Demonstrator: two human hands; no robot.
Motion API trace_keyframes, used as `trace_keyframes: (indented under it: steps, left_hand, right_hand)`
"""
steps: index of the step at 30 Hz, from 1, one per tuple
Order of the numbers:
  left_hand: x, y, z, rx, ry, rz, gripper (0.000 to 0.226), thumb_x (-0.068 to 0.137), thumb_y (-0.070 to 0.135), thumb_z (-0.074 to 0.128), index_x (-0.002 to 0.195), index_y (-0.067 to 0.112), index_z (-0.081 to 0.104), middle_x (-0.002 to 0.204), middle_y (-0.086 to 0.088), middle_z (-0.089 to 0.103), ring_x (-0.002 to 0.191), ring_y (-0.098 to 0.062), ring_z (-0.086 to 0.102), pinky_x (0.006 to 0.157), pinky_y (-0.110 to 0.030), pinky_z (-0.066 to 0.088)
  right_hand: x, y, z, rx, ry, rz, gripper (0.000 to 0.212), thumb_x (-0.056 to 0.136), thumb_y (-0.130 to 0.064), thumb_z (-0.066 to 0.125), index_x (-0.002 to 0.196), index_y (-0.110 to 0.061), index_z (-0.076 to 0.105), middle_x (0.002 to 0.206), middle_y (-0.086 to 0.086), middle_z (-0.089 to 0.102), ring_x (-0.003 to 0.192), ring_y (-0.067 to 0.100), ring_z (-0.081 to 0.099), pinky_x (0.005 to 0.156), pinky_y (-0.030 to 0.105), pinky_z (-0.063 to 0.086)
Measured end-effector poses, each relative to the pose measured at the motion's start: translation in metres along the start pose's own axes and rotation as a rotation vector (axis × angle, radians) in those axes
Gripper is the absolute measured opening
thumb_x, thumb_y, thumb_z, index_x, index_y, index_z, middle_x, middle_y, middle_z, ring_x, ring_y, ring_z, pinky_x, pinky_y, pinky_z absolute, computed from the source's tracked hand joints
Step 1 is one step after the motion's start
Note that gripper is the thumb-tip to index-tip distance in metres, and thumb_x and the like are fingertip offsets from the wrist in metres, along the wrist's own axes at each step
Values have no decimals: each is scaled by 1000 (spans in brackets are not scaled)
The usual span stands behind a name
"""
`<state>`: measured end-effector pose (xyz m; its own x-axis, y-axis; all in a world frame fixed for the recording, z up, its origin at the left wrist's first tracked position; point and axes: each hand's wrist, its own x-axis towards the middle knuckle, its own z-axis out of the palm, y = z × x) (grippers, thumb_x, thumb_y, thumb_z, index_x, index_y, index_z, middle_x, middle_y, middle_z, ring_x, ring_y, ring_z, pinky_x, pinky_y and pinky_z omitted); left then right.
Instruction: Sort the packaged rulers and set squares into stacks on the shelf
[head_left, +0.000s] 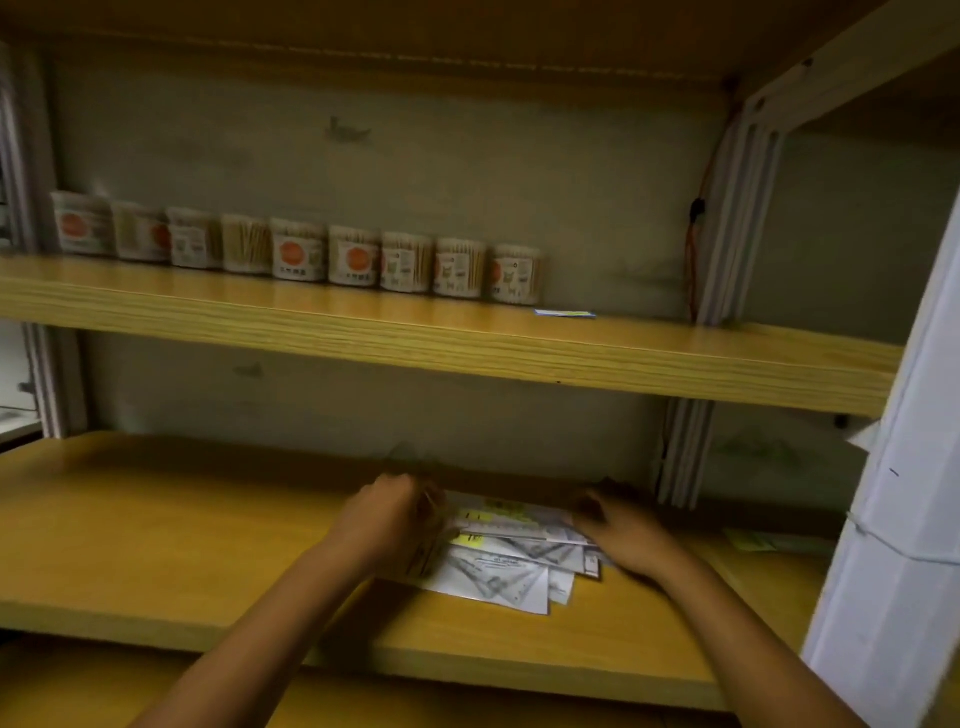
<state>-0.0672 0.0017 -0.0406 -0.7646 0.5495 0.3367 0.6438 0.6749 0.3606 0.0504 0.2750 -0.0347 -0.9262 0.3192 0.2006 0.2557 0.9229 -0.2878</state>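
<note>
Jars (298, 254) of what look like wooden sticks are lined up on the upper board, well above and to the left of the pile (511, 558), and play no part in the sorting. Lower down, the shelf (156, 530) left of the pile is seen as bare wood, so room for a second stack is available there. The left hand (387, 519) is placed at the pile's left end; its fingers are curled, and appear to pinch the edge of the topmost packs, though blur keeps this from being certain. The pile itself lies on the shelf between the two hands: ruler packs with yellow labels lie toward the back, while set-square packs are fanned out loosely toward the front edge. No finished stack can be made out, so the sorting is judged to be at an early stage, with nearly all packs left to be separated. The right hand (621, 530) is laid over the pile's right end with bent fingers; whether anything is gripped cannot be told. A flat blue-edged card (565, 313) lies on the upper board above the pile. Further right of the pile, a greenish pack (753, 541) lies in shadow beside the white post (893, 519), which limits room on that side.
</note>
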Motion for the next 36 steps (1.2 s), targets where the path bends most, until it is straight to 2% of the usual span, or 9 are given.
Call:
trace_keyframes:
  steps: [6,8,10,13,18,22,28,32,36]
  left_hand:
    - [0,-3,7,-144,37,69,40,76,63,67,100,31,70,99,13,68,88,-4,62,74,-25,52]
    - [-1,-5,12,-199,55,113,37,79,57,68,101,28,71,102,12,67,89,0,61,74,-16,49]
    - [0,-8,18,-231,64,146,33,81,53,68,103,28,72,103,11,66,88,3,61,72,-8,45]
    - [4,-14,25,-235,71,156,36,82,56,66,106,30,72,105,11,64,91,1,60,77,-15,49]
    - [5,-21,30,-249,61,141,35,81,59,65,103,32,72,103,10,61,95,-2,57,82,-20,50]
    - [4,-22,34,-270,54,150,27,80,54,68,97,33,71,103,12,61,100,-5,57,85,-22,50]
    - [7,-30,36,-158,46,158,43,81,62,60,115,36,67,112,8,60,108,-12,52,92,-36,48]
    - [7,-30,37,-175,38,164,32,80,61,62,104,40,67,108,11,60,105,-11,52,90,-37,50]
    - [5,-23,36,-242,14,141,22,78,51,72,94,39,63,105,14,58,101,-7,52,87,-34,51]
  right_hand:
    - [2,9,10,272,47,19,32,92,-37,66,110,-10,67,105,4,66,98,17,62,81,29,48]
    - [2,8,10,278,75,-17,25,90,-34,69,106,-15,65,97,-5,60,88,6,56,73,16,45]
    - [5,10,10,214,125,-46,25,87,-35,71,106,-20,65,99,-7,56,90,6,54,74,19,42]
    - [8,12,11,205,190,-57,21,84,-35,74,101,-27,64,101,-6,62,94,11,58,80,29,48]
    - [8,13,13,366,225,-53,12,88,-25,71,99,-23,65,92,-7,66,86,4,61,67,13,43]
    - [8,11,10,505,285,-11,8,90,-23,70,95,-18,65,85,-1,67,81,11,63,65,17,43]
    - [6,9,1,785,398,16,8,94,-10,64,93,-2,63,82,11,70,68,6,69,57,9,48]
    - [3,15,-1,913,477,35,1,94,-11,63,94,-11,64,83,9,70,71,12,71,65,22,54]
    - [0,18,0,968,507,62,6,94,-12,62,100,-10,64,88,7,69,69,6,69,60,11,52]
